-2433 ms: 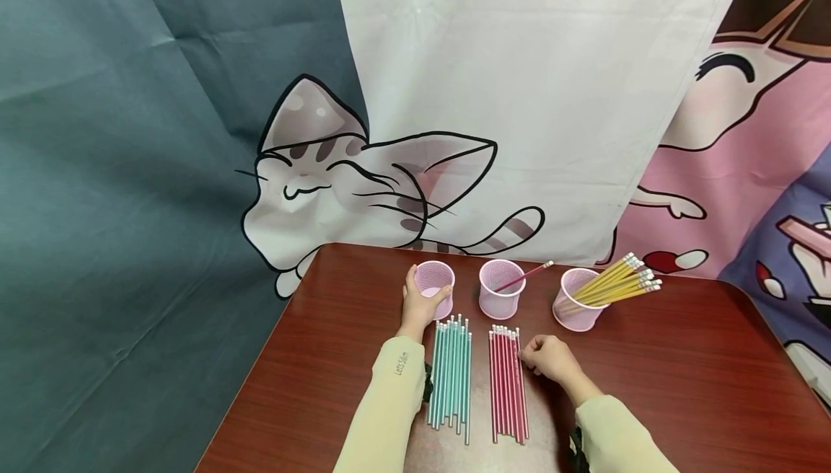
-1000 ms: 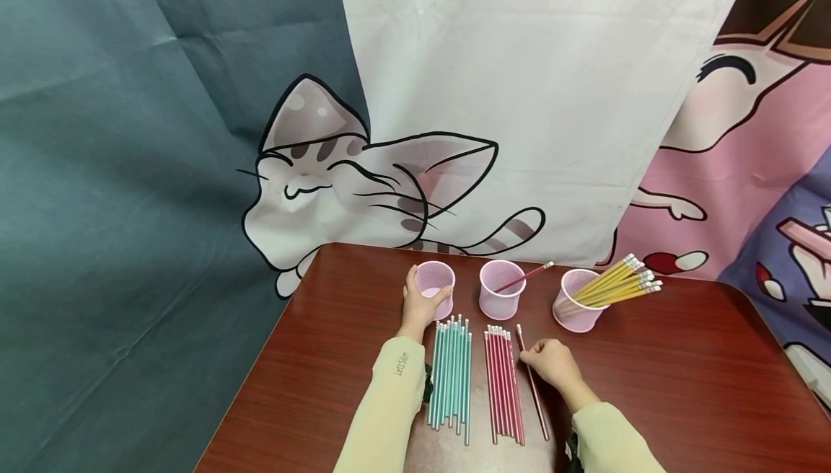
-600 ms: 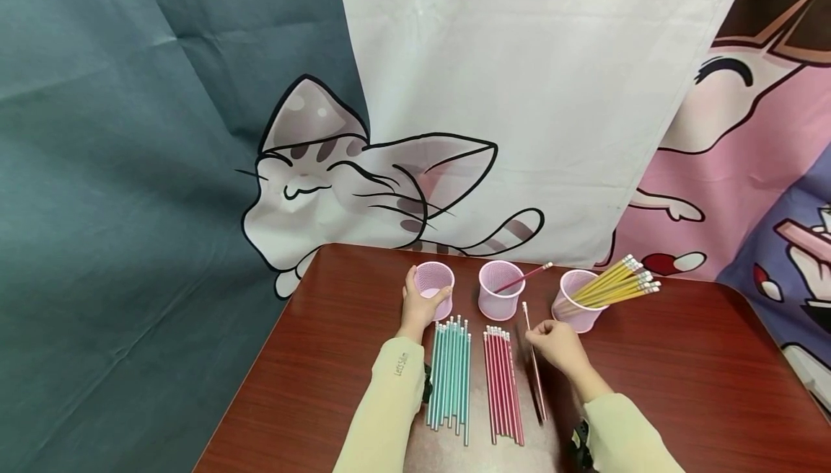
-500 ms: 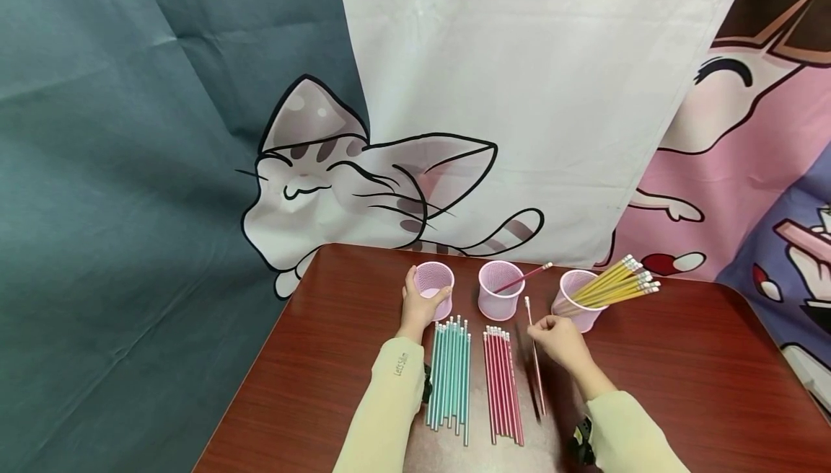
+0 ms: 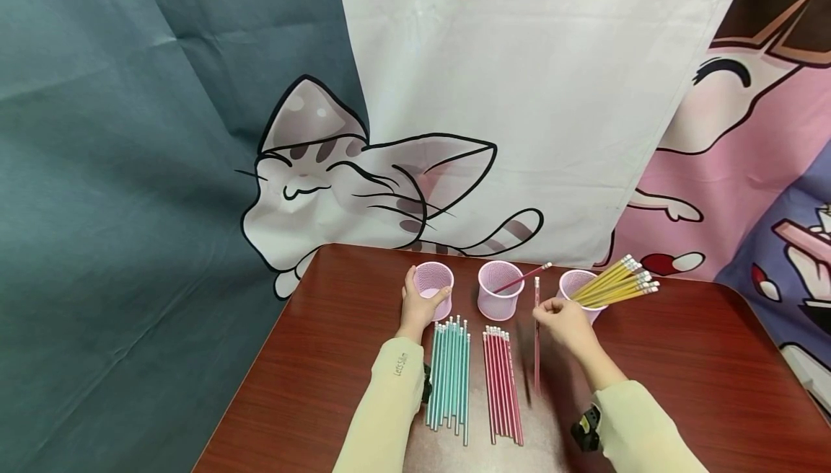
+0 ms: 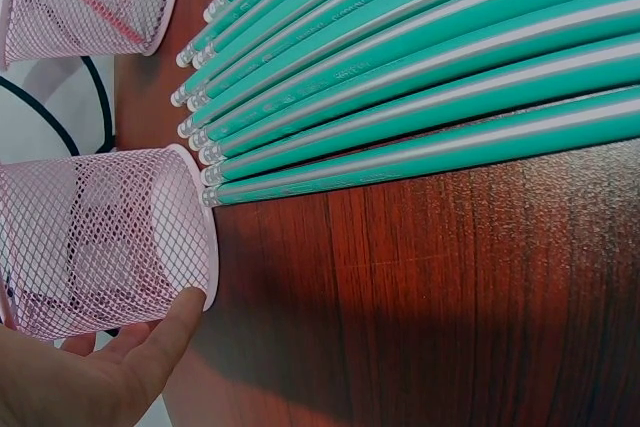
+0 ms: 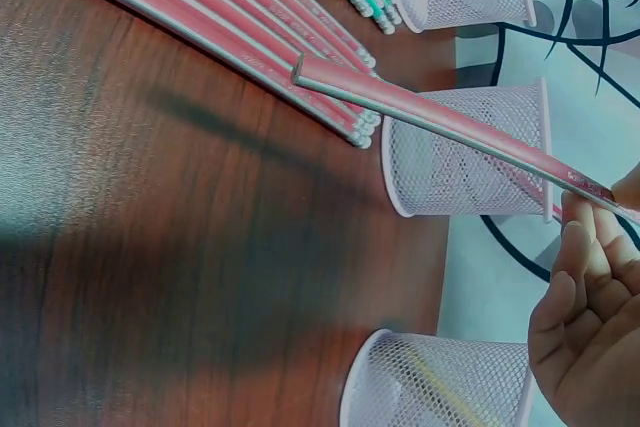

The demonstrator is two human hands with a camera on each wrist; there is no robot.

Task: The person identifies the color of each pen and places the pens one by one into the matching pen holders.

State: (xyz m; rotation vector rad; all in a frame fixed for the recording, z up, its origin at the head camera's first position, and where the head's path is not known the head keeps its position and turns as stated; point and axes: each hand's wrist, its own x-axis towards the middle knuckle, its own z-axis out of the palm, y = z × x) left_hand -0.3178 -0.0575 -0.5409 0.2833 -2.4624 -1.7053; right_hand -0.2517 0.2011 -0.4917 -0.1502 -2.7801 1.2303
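My left hand (image 5: 418,306) grips the left pink mesh pencil cup (image 5: 444,307), thumb at the near side and fingers round the left. In the left wrist view that mesh cup (image 6: 100,247) shows no pencils in it. My right hand (image 5: 566,323) pinches a red pencil (image 5: 537,357) near its white eraser end, held up off the table. In the right wrist view the held pencil (image 7: 430,117) crosses in front of the middle mesh cup (image 7: 470,157). One red pencil (image 5: 519,280) leans inside that middle cup.
Several teal pencils (image 5: 449,379) lie in a row before the left cup. Beside them is a row of red pencils (image 5: 501,386). At the right, a third mesh cup (image 5: 571,280) holds several yellow pencils (image 5: 613,282). A printed cloth (image 5: 519,98) hangs behind the brown table (image 5: 311,386).
My right hand drew one red pencil off the row to the right, then lifted it and moved it forward, turning it nearly straight in line with the view. The left hand stayed on its cup.
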